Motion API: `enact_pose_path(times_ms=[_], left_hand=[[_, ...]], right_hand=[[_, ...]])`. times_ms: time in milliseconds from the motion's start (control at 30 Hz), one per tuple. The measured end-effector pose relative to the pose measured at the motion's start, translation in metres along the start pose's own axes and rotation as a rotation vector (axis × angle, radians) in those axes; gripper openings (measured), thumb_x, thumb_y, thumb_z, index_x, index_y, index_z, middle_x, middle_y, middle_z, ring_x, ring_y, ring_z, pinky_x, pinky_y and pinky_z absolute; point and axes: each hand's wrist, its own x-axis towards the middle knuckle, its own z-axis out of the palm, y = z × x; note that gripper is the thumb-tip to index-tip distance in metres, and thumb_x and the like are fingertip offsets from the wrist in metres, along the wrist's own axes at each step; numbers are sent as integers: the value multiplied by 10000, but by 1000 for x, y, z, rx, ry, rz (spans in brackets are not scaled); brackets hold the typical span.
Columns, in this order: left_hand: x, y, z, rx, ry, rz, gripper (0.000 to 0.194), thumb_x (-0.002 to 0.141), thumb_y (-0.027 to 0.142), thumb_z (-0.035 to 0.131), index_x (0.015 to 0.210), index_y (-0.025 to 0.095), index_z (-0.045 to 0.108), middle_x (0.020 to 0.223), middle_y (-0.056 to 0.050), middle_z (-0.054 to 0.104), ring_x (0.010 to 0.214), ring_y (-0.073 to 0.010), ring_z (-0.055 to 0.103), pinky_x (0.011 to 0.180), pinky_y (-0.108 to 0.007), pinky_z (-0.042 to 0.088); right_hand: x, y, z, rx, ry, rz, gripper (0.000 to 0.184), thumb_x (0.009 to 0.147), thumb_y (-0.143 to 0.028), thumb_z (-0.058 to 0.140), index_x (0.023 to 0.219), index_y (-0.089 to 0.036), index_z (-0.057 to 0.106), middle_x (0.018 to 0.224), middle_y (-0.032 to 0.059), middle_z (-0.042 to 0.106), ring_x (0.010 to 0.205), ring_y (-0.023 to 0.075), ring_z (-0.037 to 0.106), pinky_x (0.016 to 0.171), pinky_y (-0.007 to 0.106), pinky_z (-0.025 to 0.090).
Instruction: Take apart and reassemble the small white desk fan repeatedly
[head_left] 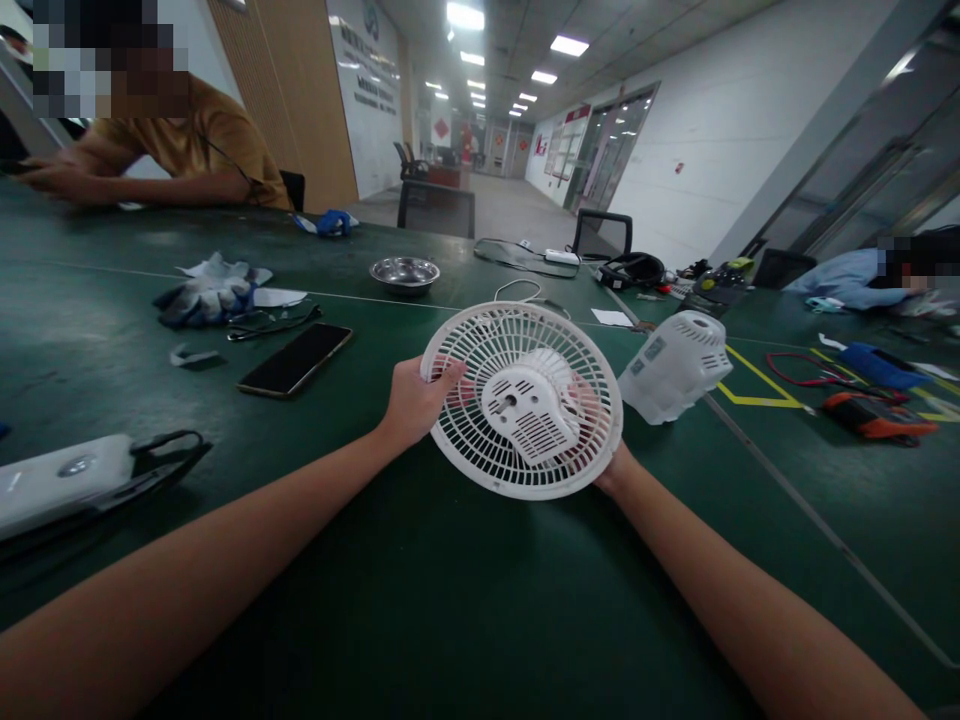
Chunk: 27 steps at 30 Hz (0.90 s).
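A white round electric fan head (534, 420) is held up over the green table, its slotted motor cover turned toward me. My left hand (421, 396) is closed on the left rim of the grille, thumb on the near side and fingers behind. Most of my right hand (613, 470) lies behind the grille at the right; its fingers show through the slats, closed against the far side. A thin white cord (519, 284) loops out behind the fan. Just right of it stands a translucent white plastic housing (675, 366), apart from my hand.
Left of my hands lie a phone (297, 360), work gloves (211, 290) and a white device with a strap (67, 482). A metal bowl (405, 275) sits farther back. At the right are an orange multimeter (874, 415) and a blue pouch (881, 366). Two people sit at the table.
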Motion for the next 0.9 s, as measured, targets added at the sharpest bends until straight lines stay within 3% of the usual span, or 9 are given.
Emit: enact_pose_path(times_ms=[67, 167, 233, 300, 467, 567, 667, 800, 900], left_hand=[[0, -1, 0, 33, 1, 19, 277, 888, 447, 773, 903, 173, 739, 764, -54, 789, 665, -225, 769, 621, -356, 662], [1, -3, -1, 61, 5, 23, 273, 881, 432, 776, 881, 161, 745, 756, -58, 786, 657, -221, 763, 606, -333, 647], [2, -3, -2, 49, 14, -16, 264, 872, 413, 780, 876, 152, 742, 757, -62, 784, 665, -227, 764, 608, -337, 644], [5, -4, -3, 38, 22, -81, 230, 867, 372, 778, 889, 146, 739, 771, -65, 785, 681, -233, 767, 614, -343, 643], [13, -7, -10, 32, 80, -204, 169, 850, 280, 767, 907, 128, 722, 787, -81, 779, 705, -235, 760, 636, -347, 635], [15, -9, -13, 31, 69, -207, 173, 850, 272, 759, 933, 123, 727, 820, -89, 781, 717, -229, 754, 651, -346, 633], [16, -11, -16, 42, 55, -194, 178, 852, 277, 759, 948, 128, 736, 836, -88, 782, 726, -225, 753, 667, -344, 633], [16, -16, -17, 32, 52, -204, 178, 857, 275, 757, 964, 134, 743, 864, -94, 789, 751, -230, 760, 678, -343, 632], [17, -17, -17, 20, 39, -201, 186, 858, 281, 758, 971, 134, 742, 869, -95, 788, 756, -228, 759, 680, -343, 631]], right_hand=[[4, -2, -13, 112, 192, 117, 632, 873, -635, 643, 1395, -298, 531, 1072, 69, 750, 933, 290, 728, 872, 514, 616], [8, -2, -45, -272, 435, 57, 764, 778, -589, 758, 1420, -278, 485, 972, 38, 691, 812, 267, 662, 825, 487, 584], [9, 3, -65, -648, 489, 1, 770, 742, -531, 792, 1395, -247, 499, 1006, 53, 658, 833, 273, 625, 884, 516, 545], [11, 9, -75, -876, 483, -49, 707, 746, -471, 773, 1354, -219, 513, 1108, 98, 628, 953, 306, 610, 959, 544, 506], [14, 7, -72, -1060, 433, -186, 585, 791, -400, 701, 1312, -199, 524, 1259, 161, 551, 1208, 358, 529, 1065, 571, 446], [12, -8, -84, -1159, 603, -335, 633, 793, -394, 710, 1366, -220, 504, 1427, 176, 467, 1391, 391, 413, 1164, 631, 331], [9, -14, -114, -1150, 838, -251, 834, 702, -339, 764, 1461, -250, 430, 1537, 191, 389, 1456, 440, 357, 1164, 689, 295], [9, 4, -150, -889, 857, 0, 1082, 597, -339, 817, 1528, -229, 276, 1424, 193, 536, 1262, 406, 574, 1074, 614, 445], [13, 16, -157, -794, 890, 82, 1131, 545, -410, 877, 1498, -244, 291, 1319, 144, 631, 1156, 372, 648, 1058, 579, 469]])
